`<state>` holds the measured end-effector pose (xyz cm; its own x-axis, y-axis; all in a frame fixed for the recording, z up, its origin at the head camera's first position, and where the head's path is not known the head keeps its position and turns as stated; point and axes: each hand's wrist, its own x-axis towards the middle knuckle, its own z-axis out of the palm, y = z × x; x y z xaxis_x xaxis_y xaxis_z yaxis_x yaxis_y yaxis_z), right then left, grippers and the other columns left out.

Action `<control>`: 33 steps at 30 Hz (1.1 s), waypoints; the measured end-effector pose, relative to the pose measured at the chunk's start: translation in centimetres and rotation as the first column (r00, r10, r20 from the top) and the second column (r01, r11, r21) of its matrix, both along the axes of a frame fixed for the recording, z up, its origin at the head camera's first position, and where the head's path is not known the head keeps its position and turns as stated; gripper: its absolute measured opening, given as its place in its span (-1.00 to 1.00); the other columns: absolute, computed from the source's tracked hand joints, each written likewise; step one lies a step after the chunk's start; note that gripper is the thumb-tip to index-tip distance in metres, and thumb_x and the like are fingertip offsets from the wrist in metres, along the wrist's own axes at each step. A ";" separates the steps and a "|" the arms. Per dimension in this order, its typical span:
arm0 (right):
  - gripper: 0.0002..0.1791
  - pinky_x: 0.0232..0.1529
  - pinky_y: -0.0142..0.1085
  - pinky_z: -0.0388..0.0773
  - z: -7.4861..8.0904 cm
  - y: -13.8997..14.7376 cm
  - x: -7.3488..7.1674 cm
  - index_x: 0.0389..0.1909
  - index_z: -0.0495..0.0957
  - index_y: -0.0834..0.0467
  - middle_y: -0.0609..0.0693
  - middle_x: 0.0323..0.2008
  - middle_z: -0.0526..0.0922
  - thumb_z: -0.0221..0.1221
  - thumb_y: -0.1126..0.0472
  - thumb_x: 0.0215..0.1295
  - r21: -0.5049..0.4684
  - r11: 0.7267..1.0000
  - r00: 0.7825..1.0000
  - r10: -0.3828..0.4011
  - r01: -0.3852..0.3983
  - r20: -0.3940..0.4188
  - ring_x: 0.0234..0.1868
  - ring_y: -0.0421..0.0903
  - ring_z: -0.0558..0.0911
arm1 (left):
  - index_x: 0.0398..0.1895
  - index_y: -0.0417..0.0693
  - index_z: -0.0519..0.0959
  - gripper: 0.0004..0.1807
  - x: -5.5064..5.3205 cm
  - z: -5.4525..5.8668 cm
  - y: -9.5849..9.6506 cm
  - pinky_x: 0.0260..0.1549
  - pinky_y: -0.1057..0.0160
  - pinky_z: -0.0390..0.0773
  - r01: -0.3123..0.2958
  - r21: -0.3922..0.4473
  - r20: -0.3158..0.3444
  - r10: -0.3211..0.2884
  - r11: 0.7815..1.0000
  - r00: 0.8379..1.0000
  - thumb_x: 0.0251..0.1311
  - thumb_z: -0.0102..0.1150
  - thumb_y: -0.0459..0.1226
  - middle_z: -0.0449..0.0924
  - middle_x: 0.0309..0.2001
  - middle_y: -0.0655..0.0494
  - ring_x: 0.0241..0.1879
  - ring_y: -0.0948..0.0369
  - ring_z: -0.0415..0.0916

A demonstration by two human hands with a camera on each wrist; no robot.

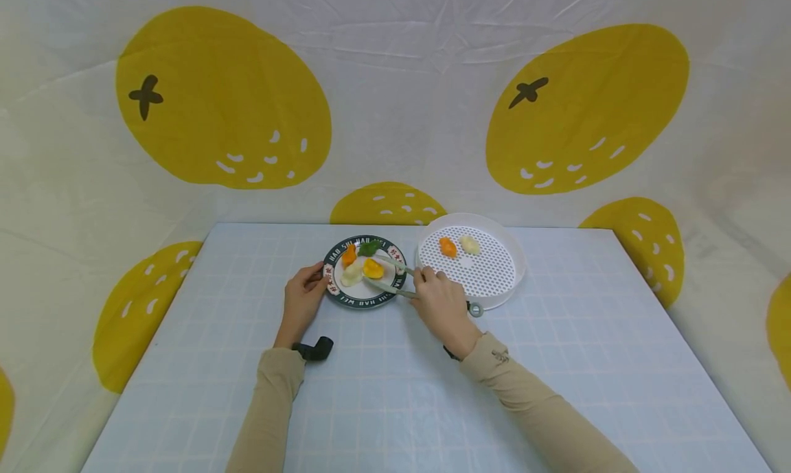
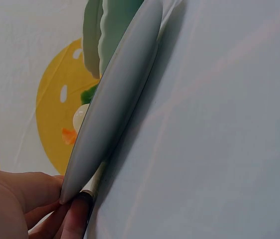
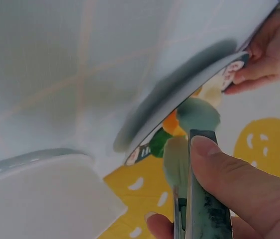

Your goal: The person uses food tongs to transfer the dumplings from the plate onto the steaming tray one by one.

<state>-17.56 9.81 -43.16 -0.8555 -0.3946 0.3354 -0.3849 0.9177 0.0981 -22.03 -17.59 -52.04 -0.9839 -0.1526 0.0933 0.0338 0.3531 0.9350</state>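
My left hand (image 1: 304, 296) pinches the left rim of a round plate (image 1: 364, 302) with a dark green lettered border, thumb above and fingers beneath. On the plate lie small dumpling-like pieces: an orange one (image 1: 349, 255), a green one (image 1: 369, 248), a cream one (image 1: 351, 275) and a yellow one (image 1: 373, 269). My right hand (image 1: 441, 305) grips grey-green tongs (image 3: 198, 115) by the handles, thumb on one arm. Over the plate, the tong tips lie on either side of the yellow piece. In the left wrist view the plate's underside hides most of the food.
Right of the plate stands a white round tray (image 1: 518, 270) with a perforated base. It holds an orange piece (image 1: 448, 247) and a cream piece (image 1: 469, 245). The pale blue checked table (image 1: 383, 404) meets a white curtain (image 1: 395, 116) printed with yellow fruit at its back edge.
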 end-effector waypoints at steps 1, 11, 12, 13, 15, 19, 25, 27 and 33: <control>-0.38 -0.69 -0.27 0.50 0.0 0.0 0.0 0.06 0.65 0.25 0.08 -0.16 0.65 0.52 0.02 0.00 0.004 1.000 1.000 0.002 -0.002 -0.001 -0.40 0.00 0.61 | 0.30 -0.15 0.49 -0.55 0.0 0.0 0.0 0.03 0.32 0.56 0.001 -0.001 -0.001 -0.001 1.000 1.000 0.36 0.17 -0.33 0.54 0.09 -0.06 0.01 0.12 0.49; -0.51 -0.77 -0.34 0.36 -0.1 0.1 -0.1 -0.07 0.67 0.24 0.07 -0.32 0.65 0.50 0.04 0.04 -0.044 0.999 1.000 0.012 -0.012 0.002 -0.59 -0.09 0.49 | 0.30 -0.15 0.49 -0.56 0.0 -0.1 0.1 0.05 0.25 0.56 0.000 -0.007 0.000 0.000 1.000 1.000 0.36 0.17 -0.32 0.55 0.10 -0.05 0.03 0.11 0.49; -0.52 -0.77 -0.34 0.34 -0.1 0.1 -0.1 -0.08 0.68 0.24 0.07 -0.34 0.64 0.50 0.04 0.04 -0.053 0.999 1.000 0.012 -0.012 0.001 -0.60 -0.10 0.47 | 0.30 -0.14 0.49 -0.56 0.0 -0.1 0.1 0.05 0.25 0.56 0.000 -0.006 0.002 0.000 1.000 1.000 0.37 0.17 -0.32 0.55 0.10 -0.05 0.03 0.11 0.49; -0.53 -0.78 -0.34 0.33 -0.2 0.2 -0.2 -0.09 0.68 0.24 0.06 -0.35 0.64 0.49 0.04 0.05 -0.062 0.998 1.000 0.011 -0.011 0.005 -0.62 -0.11 0.45 | 0.30 -0.14 0.49 -0.56 0.0 -0.1 0.1 0.05 0.25 0.56 0.001 -0.005 0.002 -0.001 1.000 1.000 0.37 0.17 -0.32 0.55 0.10 -0.05 0.03 0.12 0.49; -0.54 -0.77 -0.35 0.32 -0.3 0.3 -0.2 -0.10 0.68 0.25 0.06 -0.38 0.63 0.48 0.04 0.07 -0.080 0.997 1.000 0.009 -0.007 0.024 -0.63 -0.11 0.43 | 0.30 -0.15 0.49 -0.56 0.0 -0.1 0.1 0.05 0.26 0.56 0.001 -0.001 -0.003 -0.001 1.000 1.000 0.36 0.17 -0.33 0.55 0.10 -0.06 0.03 0.11 0.49; -0.57 -0.74 -0.35 0.35 -0.3 0.5 -0.3 -0.10 0.68 0.25 0.04 -0.43 0.61 0.44 0.04 0.13 -0.134 0.991 0.996 0.004 0.007 0.086 -0.63 -0.12 0.42 | 0.29 -0.15 0.50 -0.56 0.0 0.0 0.1 0.06 0.25 0.56 0.004 -0.003 -0.012 -0.004 1.000 1.000 0.37 0.17 -0.33 0.55 0.09 -0.05 0.02 0.13 0.48; -0.61 -0.73 -0.36 0.32 -0.2 0.8 -0.3 -0.14 0.68 0.25 0.01 -0.48 0.56 0.41 0.03 0.17 -0.194 0.981 0.991 0.008 0.018 0.133 -0.64 -0.13 0.38 | 0.32 -0.14 0.48 -0.55 0.1 0.1 0.1 0.10 0.18 0.55 0.007 -0.019 -0.007 -0.007 1.000 1.000 0.38 0.16 -0.32 0.54 0.11 -0.06 0.05 0.11 0.48; -0.62 -0.73 -0.36 0.30 -0.2 0.9 -0.3 -0.16 0.67 0.24 0.01 -0.49 0.55 0.40 0.02 0.18 -0.198 0.980 0.991 0.007 0.020 0.136 -0.65 -0.13 0.36 | 0.31 -0.14 0.48 -0.55 0.1 0.1 0.1 0.10 0.18 0.55 0.005 -0.017 -0.004 -0.005 1.000 1.000 0.38 0.16 -0.32 0.54 0.11 -0.06 0.05 0.11 0.48; -0.66 -0.74 -0.35 0.27 0.0 1.0 -0.4 -0.24 0.66 0.23 0.00 -0.54 0.51 0.38 0.02 0.20 -0.218 0.976 0.989 0.005 0.027 0.145 -0.68 -0.12 0.33 | 0.31 -0.14 0.49 -0.56 0.1 0.0 0.0 0.08 0.22 0.56 0.005 -0.015 -0.010 -0.005 1.000 1.000 0.37 0.17 -0.33 0.54 0.09 -0.06 0.03 0.11 0.49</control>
